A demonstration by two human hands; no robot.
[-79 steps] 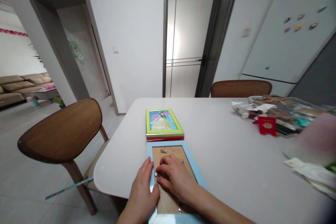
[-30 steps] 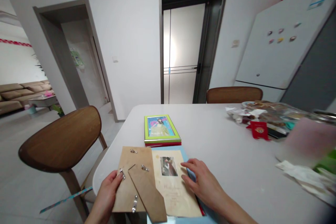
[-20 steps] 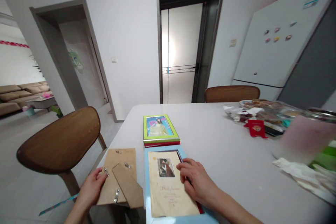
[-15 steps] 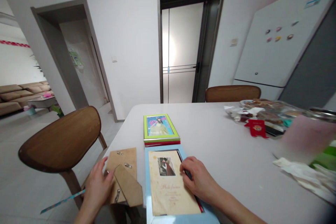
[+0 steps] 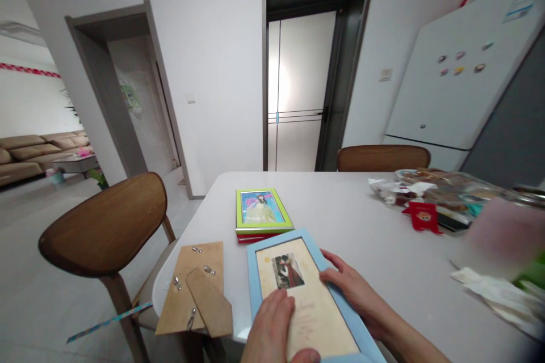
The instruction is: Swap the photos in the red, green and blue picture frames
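Note:
A light-blue picture frame (image 5: 256, 272) lies tilted at the near part of the table, with a cream printed paper (image 5: 313, 272) bearing a small photo inside its border. My right hand (image 5: 353, 289) grips the frame's right edge, thumb on top and other fingers partly hidden beneath. On the lower left of the paper rests my left hand (image 5: 272, 323), its fingers stretched out flat. To the left, a brown frame backing board (image 5: 208, 255) with metal clips and a stand leg lies at the table corner, untouched by either hand.
Beyond the blue frame sits a green picture frame (image 5: 238, 210) on top of red ones. At right are packaged food (image 5: 451, 187), a red packet (image 5: 423, 216), a pinkish container (image 5: 489, 232) and tissues (image 5: 494, 295). A wooden chair (image 5: 106, 227) stands left.
My left hand has left the backing board and moved right onto the paper. My right hand has shifted to the frame's edge. The frame has turned, and the paper now sits within its border.

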